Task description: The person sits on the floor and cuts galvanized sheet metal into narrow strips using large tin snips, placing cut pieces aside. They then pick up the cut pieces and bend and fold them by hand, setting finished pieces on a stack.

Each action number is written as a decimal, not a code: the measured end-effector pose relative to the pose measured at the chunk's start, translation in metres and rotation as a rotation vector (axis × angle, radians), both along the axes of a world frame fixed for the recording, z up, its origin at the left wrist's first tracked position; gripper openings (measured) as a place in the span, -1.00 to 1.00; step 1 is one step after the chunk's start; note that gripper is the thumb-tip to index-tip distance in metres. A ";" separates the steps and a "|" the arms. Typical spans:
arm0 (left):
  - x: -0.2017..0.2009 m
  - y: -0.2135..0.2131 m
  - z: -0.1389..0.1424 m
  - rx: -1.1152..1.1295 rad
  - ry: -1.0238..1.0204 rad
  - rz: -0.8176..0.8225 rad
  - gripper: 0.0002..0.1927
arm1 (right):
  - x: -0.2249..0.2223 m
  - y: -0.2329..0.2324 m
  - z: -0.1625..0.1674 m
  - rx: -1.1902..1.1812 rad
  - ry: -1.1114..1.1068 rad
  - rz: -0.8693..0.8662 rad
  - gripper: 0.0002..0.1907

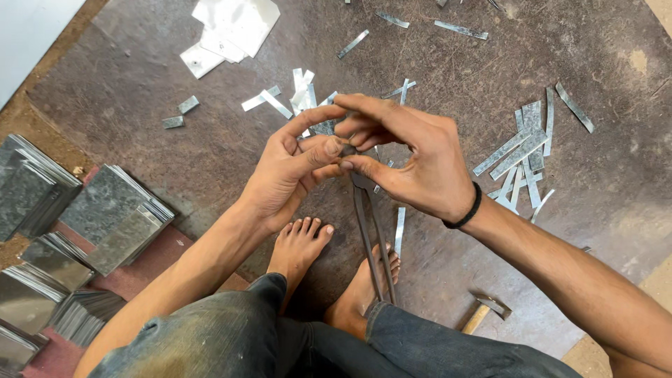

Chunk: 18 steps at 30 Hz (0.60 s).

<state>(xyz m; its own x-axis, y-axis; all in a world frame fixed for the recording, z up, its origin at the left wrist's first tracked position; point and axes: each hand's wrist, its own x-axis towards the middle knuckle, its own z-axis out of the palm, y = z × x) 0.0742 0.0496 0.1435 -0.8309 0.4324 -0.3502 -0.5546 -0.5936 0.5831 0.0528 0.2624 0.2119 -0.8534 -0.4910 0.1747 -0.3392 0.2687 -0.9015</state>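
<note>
I look down and see my two hands close together over the dark floor mat. My left hand has its fingers curled in. The first finger reaches up and over, and its tip touches the first finger of my right hand. My left thumb lies flat and presses toward the right thumb. My right hand is bent like a claw, with the fingers curved down and the thumb tucked under them. The fingertips of both hands meet at one small spot. Something small and grey sits there, but my fingers hide most of it, so I cannot tell what it is.

Just under that spot is the head of a pair of long metal tongs. The two thin handles run down toward me and rest on my right foot. My left foot is just beside it. My right thumb touches the top of the tongs. I cannot tell if my left hand touches them too.

Thin shiny metal strips lie all over the mat, with a bunch on the right side. One strip lies just beside the tongs. Stacks of square metal sheets sit on the left. A hammer lies near my right leg.
</note>
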 end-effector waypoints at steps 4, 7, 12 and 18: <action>0.004 -0.002 -0.009 0.011 -0.043 -0.004 -0.35 | -0.005 0.005 -0.007 0.145 0.132 0.106 -0.67; 0.008 -0.004 -0.011 0.029 -0.033 -0.004 -0.30 | -0.004 0.005 -0.010 0.148 0.083 0.104 -0.69; 0.013 -0.005 -0.011 0.037 -0.010 0.019 -0.27 | -0.005 0.005 -0.016 0.088 -0.018 0.116 -0.70; 0.014 -0.003 -0.011 0.017 -0.005 0.023 -0.31 | -0.003 0.008 -0.024 0.035 -0.088 0.121 -0.72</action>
